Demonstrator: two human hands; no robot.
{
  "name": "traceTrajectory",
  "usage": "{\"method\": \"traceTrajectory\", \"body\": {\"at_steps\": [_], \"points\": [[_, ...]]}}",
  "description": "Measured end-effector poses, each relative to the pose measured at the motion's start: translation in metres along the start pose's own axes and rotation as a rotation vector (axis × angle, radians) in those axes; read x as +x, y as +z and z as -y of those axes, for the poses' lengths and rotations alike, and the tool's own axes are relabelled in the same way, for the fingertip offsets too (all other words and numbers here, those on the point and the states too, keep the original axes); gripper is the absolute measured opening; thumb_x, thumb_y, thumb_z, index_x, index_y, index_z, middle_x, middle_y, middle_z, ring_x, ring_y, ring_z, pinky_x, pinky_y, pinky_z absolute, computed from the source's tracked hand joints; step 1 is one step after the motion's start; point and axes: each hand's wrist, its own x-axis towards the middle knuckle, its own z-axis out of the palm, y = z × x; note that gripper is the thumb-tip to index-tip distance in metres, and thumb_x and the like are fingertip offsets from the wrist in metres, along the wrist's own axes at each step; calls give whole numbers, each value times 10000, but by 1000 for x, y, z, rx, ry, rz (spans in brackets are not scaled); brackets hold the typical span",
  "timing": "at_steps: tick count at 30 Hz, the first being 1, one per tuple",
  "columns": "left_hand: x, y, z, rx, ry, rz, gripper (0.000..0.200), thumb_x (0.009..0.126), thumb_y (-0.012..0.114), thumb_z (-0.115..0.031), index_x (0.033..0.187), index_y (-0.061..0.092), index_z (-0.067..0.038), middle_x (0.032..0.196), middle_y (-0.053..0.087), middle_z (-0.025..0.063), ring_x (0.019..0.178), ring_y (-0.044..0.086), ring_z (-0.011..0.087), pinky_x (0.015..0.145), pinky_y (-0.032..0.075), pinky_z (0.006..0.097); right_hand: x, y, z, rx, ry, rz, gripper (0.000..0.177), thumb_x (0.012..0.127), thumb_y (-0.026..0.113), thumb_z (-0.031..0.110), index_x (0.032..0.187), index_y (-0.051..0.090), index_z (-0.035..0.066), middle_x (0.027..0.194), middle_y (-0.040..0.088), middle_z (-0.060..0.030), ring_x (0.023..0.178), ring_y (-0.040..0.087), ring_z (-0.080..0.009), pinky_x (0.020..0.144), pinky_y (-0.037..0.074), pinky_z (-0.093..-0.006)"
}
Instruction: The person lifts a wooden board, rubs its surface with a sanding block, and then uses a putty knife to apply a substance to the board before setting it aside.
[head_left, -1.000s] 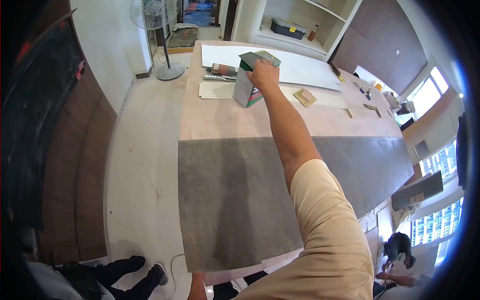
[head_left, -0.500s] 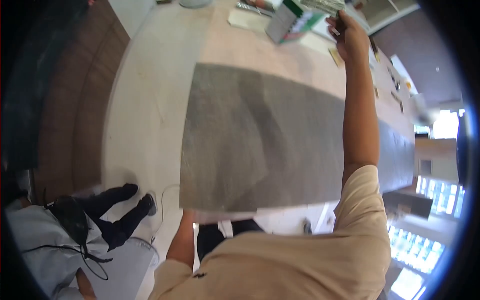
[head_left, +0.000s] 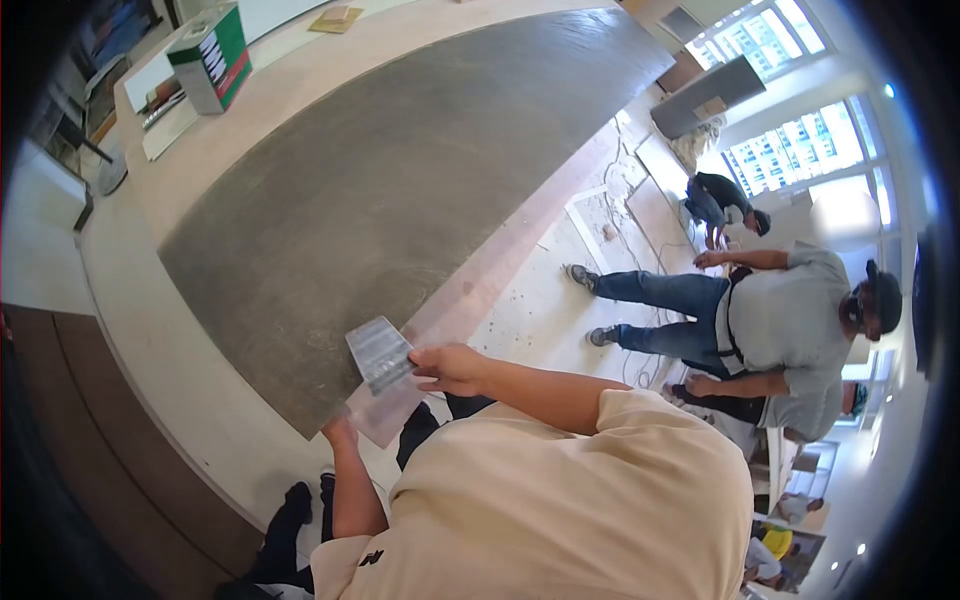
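A long dark grey sheet (head_left: 400, 170) with a smeared, mottled surface lies over a pinkish board (head_left: 490, 265). My right hand (head_left: 448, 368) is closed on the edge of a flat, rectangular silvery block (head_left: 380, 352), its fingers bent round the near side. The block is over the sheet's near end, close to its right edge; whether it touches the sheet is unclear. My left hand (head_left: 340, 430) is at the sheet's near corner, to the left of and below the block. Its fingers are too small and partly hidden to make out.
A green and white box (head_left: 210, 62) stands at the upper left beside a pale tray (head_left: 170, 125) with tools. Yellowish pieces (head_left: 336, 18) lie farther along. To the right are a standing person (head_left: 770, 310), a crouching person (head_left: 722, 205) and loose cables. Dark-clad legs (head_left: 290, 510) show below.
The view has swung so the box is now at the upper left and the people at the right show. My right arm has drawn back from beside the box to the near end, with the block.
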Motion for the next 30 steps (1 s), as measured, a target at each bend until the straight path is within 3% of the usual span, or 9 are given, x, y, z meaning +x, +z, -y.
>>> {"method": "traceTrajectory", "body": {"at_steps": [5, 7, 13, 16, 20, 22, 23, 26, 30], "points": [[-1, 7, -4, -35, 35, 16, 464, 727, 441, 109, 1186, 472, 46, 1084, 552, 136, 941, 562, 241, 771, 469, 331, 12, 51, 25, 55, -163, -110, 429, 902, 578, 263, 1257, 465, 52, 1368, 368, -136, 1309, 296, -314, 1034, 319, -438], [1, -4, -2, -13, -128, 20, 441, 750, 475, 59, 1190, 488, 38, 1114, 568, 89, 936, 565, 201, 775, 451, 295, 26, 55, 31, 122, -130, -203, 445, 907, 566, 279, 1274, 450, 57, 1383, 348, -142, 1309, 292, -316, 1046, 299, -440], [-31, 11, -13, -52, -89, 121, 529, 751, 430, 61, 1280, 427, 49, 1156, 543, 168, 999, 559, 283, 853, 454, 360, 21, 56, 46, 173, -208, -120, 428, 900, 565, 266, 1278, 461, 92, 1379, 368, -107, 1264, 335, -299, 1025, 312, -434], [-34, 11, -18, -40, -114, 90, 529, 746, 432, 66, 1275, 429, 49, 1163, 534, 189, 1014, 554, 315, 859, 461, 397, 5, 51, 57, -72, -214, -75, 403, 891, 568, 250, 1259, 489, 105, 1385, 377, -93, 1258, 346, -277, 1023, 310, -448], [-42, 19, -24, -72, -81, 140, 507, 746, 431, 67, 1253, 441, 56, 1161, 529, 203, 1030, 548, 337, 861, 463, 425, 42, -50, 82, 1, -447, -213, 377, 879, 570, 263, 1231, 527, 136, 1381, 396, -97, 1251, 362, -255, 980, 333, -467], [-46, 20, -25, -78, -71, 131, 502, 739, 419, 65, 1241, 443, 73, 1154, 527, 207, 1033, 545, 341, 863, 461, 424, 14, -90, 148, 115, -430, -469, 369, 890, 538, 272, 1239, 531, 154, 1382, 398, -89, 1242, 362, -260, 953, 349, -463], [-47, 22, -25, -44, -62, 102, 504, 732, 408, 63, 1234, 441, 89, 1149, 525, 209, 1033, 544, 343, 868, 459, 420, 43, -144, 182, 227, -595, -490, 430, 876, 554, 249, 1292, 490, 163, 1428, 347, -94, 1291, 319, -271, 1029, 287, -456], [-61, 33, -34, 32, -36, 65, 488, 728, 401, 45, 1210, 456, 96, 1130, 529, 204, 1021, 545, 336, 863, 460, 409, 15, -187, 265, 457, -811, -626, 594, 830, 644, 251, 1320, 414, 6, 1470, 268, -169, 1365, 225, -271, 1095, 172, -437], [-76, 52, -46, -48, -55, 94, 427, 762, 425, -22, 1167, 493, 96, 1118, 539, 204, 994, 552, 345, 845, 466, 436, 39, -237, 338, 629, -865, -648, 586, 836, 647, 240, 1295, 420, -45, 1454, 285, -196, 1358, 240, -288, 1095, 181, -406]]}}
